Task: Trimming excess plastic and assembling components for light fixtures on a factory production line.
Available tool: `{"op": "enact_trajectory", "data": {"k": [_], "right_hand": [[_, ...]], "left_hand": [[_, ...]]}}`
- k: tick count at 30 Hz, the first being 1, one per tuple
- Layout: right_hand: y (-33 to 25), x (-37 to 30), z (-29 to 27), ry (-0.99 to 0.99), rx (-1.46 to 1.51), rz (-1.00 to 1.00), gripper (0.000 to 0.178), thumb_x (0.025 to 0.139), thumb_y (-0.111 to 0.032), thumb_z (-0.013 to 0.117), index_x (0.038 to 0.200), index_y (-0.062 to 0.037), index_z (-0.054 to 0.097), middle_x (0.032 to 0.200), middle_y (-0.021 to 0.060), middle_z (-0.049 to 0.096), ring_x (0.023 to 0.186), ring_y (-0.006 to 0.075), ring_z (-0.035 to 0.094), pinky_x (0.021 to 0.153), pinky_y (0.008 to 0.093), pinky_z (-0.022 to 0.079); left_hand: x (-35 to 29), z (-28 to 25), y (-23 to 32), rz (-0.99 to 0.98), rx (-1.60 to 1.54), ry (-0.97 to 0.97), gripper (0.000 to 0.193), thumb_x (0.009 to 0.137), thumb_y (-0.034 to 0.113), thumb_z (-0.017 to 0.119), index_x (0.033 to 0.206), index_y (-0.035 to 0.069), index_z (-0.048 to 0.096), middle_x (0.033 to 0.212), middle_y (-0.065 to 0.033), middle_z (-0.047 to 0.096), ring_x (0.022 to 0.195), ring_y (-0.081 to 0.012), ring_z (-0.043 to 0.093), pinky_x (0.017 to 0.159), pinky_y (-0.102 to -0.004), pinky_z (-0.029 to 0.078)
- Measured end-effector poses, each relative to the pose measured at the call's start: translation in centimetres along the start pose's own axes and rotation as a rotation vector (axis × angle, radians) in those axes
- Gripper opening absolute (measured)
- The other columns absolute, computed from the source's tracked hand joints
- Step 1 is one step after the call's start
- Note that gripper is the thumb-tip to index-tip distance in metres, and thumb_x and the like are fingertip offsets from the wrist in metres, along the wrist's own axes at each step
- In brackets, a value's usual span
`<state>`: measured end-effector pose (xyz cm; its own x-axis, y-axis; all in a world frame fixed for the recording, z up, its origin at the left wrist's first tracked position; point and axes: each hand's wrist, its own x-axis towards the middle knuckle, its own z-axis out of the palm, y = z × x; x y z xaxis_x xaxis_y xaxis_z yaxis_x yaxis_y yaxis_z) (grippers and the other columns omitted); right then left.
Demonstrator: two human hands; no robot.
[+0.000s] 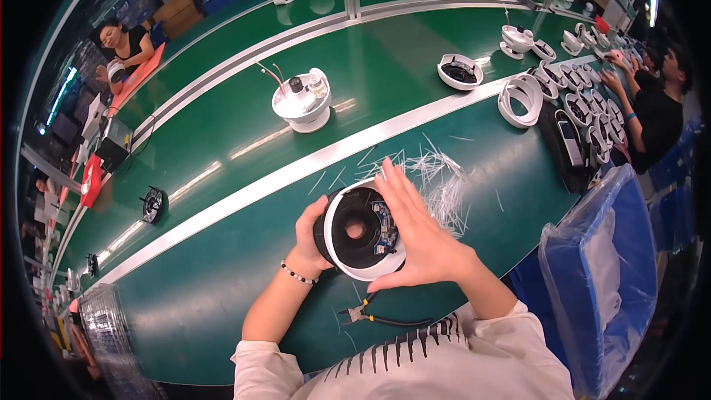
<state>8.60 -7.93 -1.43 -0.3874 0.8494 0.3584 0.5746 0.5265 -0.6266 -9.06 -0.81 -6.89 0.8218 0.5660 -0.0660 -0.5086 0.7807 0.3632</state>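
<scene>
Above the near bench I hold a round black camera housing (346, 231) with a white rim, a hole in its middle and a blue circuit board (386, 230) on its right side. My left hand (309, 233) wraps round its left edge, the fingers hidden behind it. My right hand (416, 241) clasps the right side, fingers stretched up along the rim and thumb at the bottom. Just below it, side cutters (359, 313) with black and yellow handles lie on the bench. Beyond my right hand spreads a pile of thin white strips (444, 189).
A white camera base (304, 104) with wires stands on the green conveyor (385, 74). A black round part (154, 205) lies on its left. White rings (521, 102) and several housings crowd the right, beside a black case (561, 144) and a plastic-lined blue bin (592, 274). Other people sit nearby.
</scene>
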Motion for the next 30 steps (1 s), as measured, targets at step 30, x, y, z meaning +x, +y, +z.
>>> {"op": "enact_trajectory", "data": {"k": [30], "right_hand": [[-0.3, 0.4, 1.8, 0.210, 0.014, -0.003, 0.112, 0.045, -0.031, 0.081, 0.130, 0.0021, 0.016, 0.132, 0.0236, 0.020, 0.119, 0.0403, 0.025, 0.097, 0.0452, 0.024]], "left_hand": [[-0.5, 0.6, -0.8, 0.134, 0.347, 0.066, 0.094, 0.071, 0.075, 0.022, 0.129, 0.002, 0.027, 0.127, -0.0127, 0.038, 0.114, -0.0265, 0.041, 0.097, -0.0400, 0.033]]}}
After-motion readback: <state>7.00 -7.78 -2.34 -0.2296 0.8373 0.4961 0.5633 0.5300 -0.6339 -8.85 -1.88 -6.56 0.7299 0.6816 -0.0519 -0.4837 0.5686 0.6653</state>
